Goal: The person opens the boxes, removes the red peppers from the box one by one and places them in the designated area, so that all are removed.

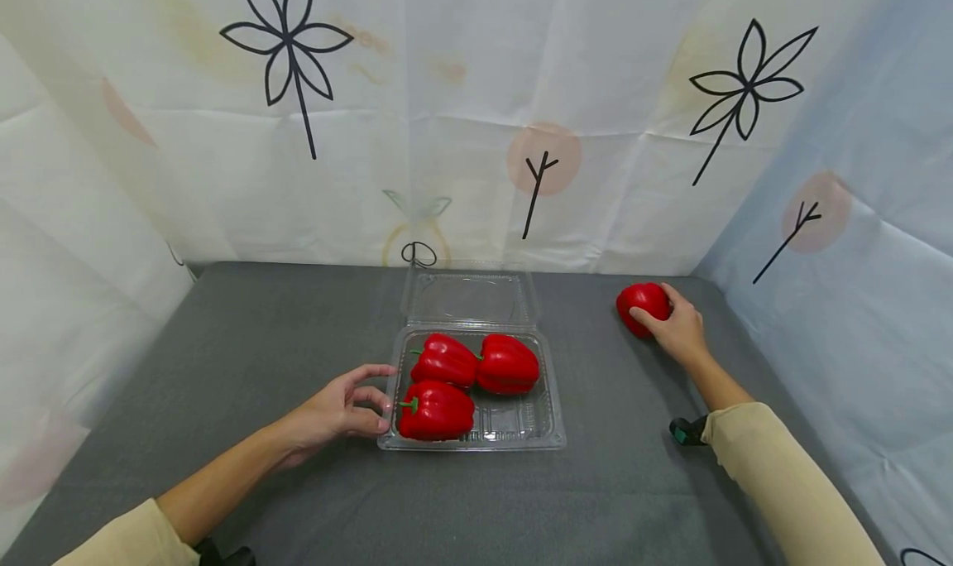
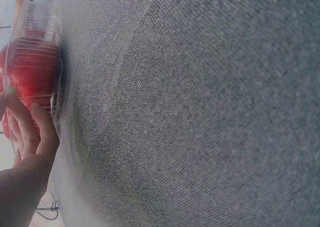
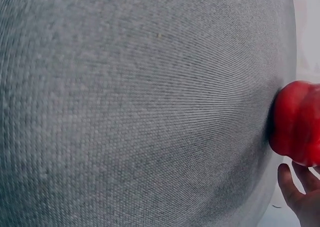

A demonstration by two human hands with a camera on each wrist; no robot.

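Three red bell peppers lie in the base of a clear plastic clamshell box, two at the back and one at the front left. My left hand is at the box's left edge, its spread fingertips touching the rim and side wall; in the left wrist view, fingers rest against the clear wall. Far to the right, another red bell pepper sits on the cloth. My right hand holds it, thumb on the near side and fingers on the far right side. The right wrist view shows that pepper only in part.
The box's clear lid is folded back towards the rear of the table. Grey cloth covers the table. A pale curtain with plant drawings hangs behind, and a bluish curtain side stands close beyond the right arm.
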